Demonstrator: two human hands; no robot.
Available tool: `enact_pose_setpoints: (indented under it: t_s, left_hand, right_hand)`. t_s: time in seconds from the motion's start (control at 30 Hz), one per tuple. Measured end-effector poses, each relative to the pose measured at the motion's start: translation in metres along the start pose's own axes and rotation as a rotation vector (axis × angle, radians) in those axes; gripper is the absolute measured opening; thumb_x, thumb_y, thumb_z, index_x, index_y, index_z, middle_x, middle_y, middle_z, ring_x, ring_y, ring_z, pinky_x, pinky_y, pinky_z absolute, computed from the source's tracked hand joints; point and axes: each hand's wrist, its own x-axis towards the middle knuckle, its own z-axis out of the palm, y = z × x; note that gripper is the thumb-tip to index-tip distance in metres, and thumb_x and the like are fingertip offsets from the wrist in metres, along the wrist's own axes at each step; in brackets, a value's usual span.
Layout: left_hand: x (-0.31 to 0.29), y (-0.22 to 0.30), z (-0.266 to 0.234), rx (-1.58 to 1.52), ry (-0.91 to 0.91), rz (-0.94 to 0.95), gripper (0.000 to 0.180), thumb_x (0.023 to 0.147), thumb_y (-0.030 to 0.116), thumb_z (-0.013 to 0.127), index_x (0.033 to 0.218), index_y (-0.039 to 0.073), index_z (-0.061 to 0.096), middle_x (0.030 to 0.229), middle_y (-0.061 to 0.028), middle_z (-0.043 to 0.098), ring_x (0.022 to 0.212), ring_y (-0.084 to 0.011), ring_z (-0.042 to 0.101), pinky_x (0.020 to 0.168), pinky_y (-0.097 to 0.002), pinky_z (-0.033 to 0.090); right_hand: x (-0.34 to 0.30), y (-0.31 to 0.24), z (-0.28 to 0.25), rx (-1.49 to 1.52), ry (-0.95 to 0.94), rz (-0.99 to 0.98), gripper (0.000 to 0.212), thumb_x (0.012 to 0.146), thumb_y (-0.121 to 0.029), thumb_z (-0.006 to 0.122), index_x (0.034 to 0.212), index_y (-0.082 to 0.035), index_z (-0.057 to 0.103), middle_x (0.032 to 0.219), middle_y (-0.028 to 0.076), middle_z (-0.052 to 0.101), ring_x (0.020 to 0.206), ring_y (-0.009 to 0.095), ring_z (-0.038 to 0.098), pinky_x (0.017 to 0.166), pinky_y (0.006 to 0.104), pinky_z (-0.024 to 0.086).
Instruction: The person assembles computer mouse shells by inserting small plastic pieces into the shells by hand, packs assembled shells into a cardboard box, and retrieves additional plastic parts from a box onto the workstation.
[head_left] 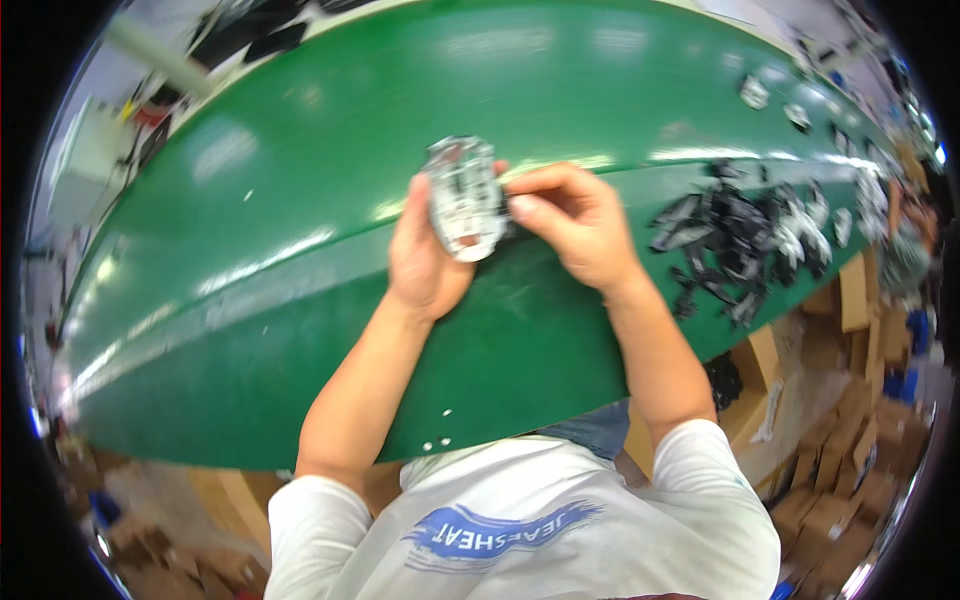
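My left hand (425, 255) holds up a white oval plastic shell (467, 205), gripping it along its sides above the green table (300, 330). Ribs and cut-outs show on the shell's face, with dark and reddish-brown patches, slightly blurred. At the shell's right edge, my right hand (570, 220) has thumb and forefinger closed in a pinch. Something small and dark shows by those fingertips, too small and blurred to name.
A heap of black plastic pieces (735, 235) lies on the right, beside several whitish parts (800, 235). More white parts (754, 93) sit farther back. Tiny white bits (428, 446) lie near the front edge. Cardboard boxes (830, 515) stand below at the right.
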Motion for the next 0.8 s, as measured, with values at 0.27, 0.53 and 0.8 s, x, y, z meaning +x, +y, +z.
enact_pose_setpoints:
  t_s: [0.27,0.53,0.8]
  left_hand:
    - [-0.004,-0.006,-0.004,0.191,0.061,0.019,0.061,0.115,0.052,0.037,0.155,0.008,0.050,0.151,-0.0152,0.060,0.136,-0.0273,0.060,0.118,-0.0460,0.047]
    - [-0.004,-0.012,0.003,0.347,0.022,-0.010,0.055,0.116,0.048,0.037,0.151,0.007,0.047,0.146,-0.0123,0.062,0.135,-0.0252,0.060,0.118,-0.0444,0.046]
    - [-0.014,-0.016,0.006,0.530,-0.055,0.019,0.066,0.115,0.046,0.046,0.167,0.009,0.028,0.150,-0.0077,0.052,0.139,-0.0201,0.050,0.119,-0.0380,0.039]
  right_hand:
    - [-0.007,-0.009,0.019,-0.159,0.100,0.070,0.014,0.094,-0.008,0.082,0.101,-0.001,0.072,0.093,0.003,0.075,0.084,0.011,0.069,0.080,0.0272,0.056]
    - [-0.005,-0.008,0.020,-0.440,0.226,-0.115,0.012,0.090,-0.009,0.083,0.095,-0.002,0.075,0.088,0.004,0.076,0.076,0.011,0.071,0.072,0.0265,0.057]
    - [-0.009,-0.009,0.026,-0.579,0.220,-0.208,0.009,0.088,-0.005,0.082,0.091,-0.001,0.074,0.082,0.005,0.076,0.071,0.012,0.073,0.067,0.0261,0.059]
